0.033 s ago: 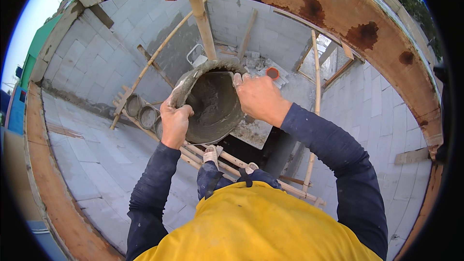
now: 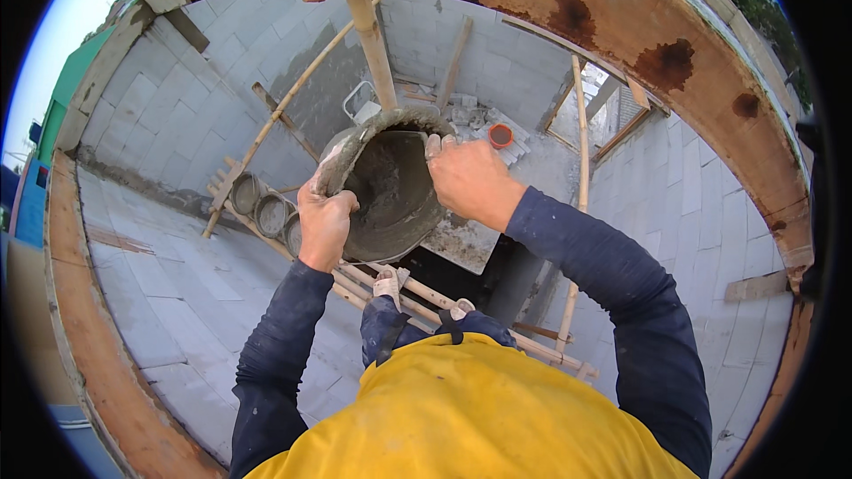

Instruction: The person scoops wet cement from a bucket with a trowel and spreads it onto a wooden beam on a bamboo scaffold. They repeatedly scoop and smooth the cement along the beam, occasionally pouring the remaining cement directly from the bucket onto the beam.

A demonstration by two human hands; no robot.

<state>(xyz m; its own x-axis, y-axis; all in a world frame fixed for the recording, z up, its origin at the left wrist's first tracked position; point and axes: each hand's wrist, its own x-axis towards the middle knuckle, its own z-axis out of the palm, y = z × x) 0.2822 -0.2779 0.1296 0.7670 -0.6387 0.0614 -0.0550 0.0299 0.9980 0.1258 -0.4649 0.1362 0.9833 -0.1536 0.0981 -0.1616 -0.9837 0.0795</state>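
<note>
A grey bucket, caked with wet cement inside and out, is held in front of me with its mouth tilted up toward the camera. My left hand grips its rim on the left side. My right hand is closed over the rim on the right. Both arms are in dark blue sleeves, above a yellow top. Below the bucket my feet rest on bamboo scaffold poles.
Grey block walls enclose a deep room below, and a rust-stained wooden formwork band curves around its top. An upright bamboo post rises behind the bucket. Three empty buckets and an orange round container lie below. A window opening is at right.
</note>
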